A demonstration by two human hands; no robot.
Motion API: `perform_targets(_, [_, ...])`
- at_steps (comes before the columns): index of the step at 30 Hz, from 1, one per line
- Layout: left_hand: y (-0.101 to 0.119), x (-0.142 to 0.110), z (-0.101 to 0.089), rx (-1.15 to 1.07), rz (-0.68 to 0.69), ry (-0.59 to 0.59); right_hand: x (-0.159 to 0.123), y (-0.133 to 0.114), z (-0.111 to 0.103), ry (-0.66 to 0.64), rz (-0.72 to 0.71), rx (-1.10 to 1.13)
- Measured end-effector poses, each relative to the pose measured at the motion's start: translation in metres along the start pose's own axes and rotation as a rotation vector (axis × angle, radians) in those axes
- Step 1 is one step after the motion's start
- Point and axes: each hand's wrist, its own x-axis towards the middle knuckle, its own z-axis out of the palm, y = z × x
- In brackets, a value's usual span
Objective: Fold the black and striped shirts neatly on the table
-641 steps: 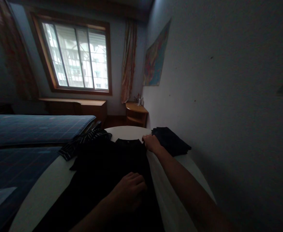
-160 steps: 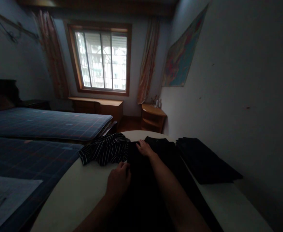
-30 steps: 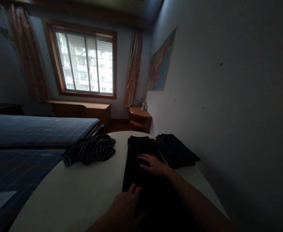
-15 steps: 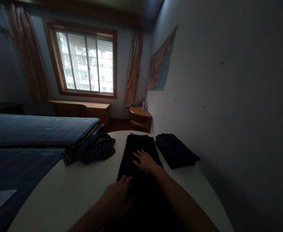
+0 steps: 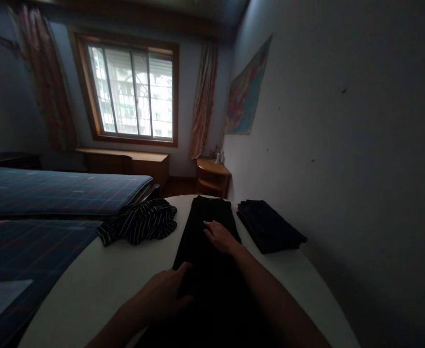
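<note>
A long black garment (image 5: 212, 275), which looks like folded trousers with the waistband at the far end, lies lengthwise over the white round table (image 5: 99, 295). My right hand (image 5: 220, 236) rests palm down on its upper middle, fingers stretched out. At the garment's left edge is my left hand (image 5: 168, 292), with thumb and forefinger apart; its other fingers are partly hidden in the dark. Left of the garment a black-and-white striped piece of clothing (image 5: 143, 222) lies crumpled. To the right sits a stack of folded dark clothes (image 5: 268, 226).
A bare wall (image 5: 360, 193) runs close along the table's right side. Beds with blue plaid mattresses (image 5: 63, 191) stand at the left. Beyond the table are a small corner shelf (image 5: 214, 167), a wooden desk (image 5: 147, 157) and a window (image 5: 136, 94).
My left hand has shifted left and slightly down along the garment's edge. The fingers of my right hand look less spread, still on the cloth. The view has moved slightly.
</note>
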Motion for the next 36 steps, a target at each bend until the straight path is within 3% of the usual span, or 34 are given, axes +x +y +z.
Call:
perform_targets(7, [0.004,-0.011,-0.008,-0.127,0.109,-0.083,-0.036,-0.002,-0.012,0.063,-0.124,0.039])
perform_targets(13, [0.008,-0.01,-0.003,-0.212,0.153,-0.125,-0.028,-0.018,-0.006,0.088,-0.034,0.065])
perform_targets(19, [0.014,-0.019,-0.013,-0.152,0.132,-0.297,-0.024,-0.013,0.007,0.245,0.011,0.235])
perform_targets(26, [0.03,-0.023,-0.016,-0.261,0.185,-0.279,-0.02,-0.004,0.005,0.366,0.023,0.374])
perform_targets(36, [0.039,-0.021,-0.01,-0.229,0.321,-0.547,-0.026,-0.005,0.005,0.257,0.104,0.192])
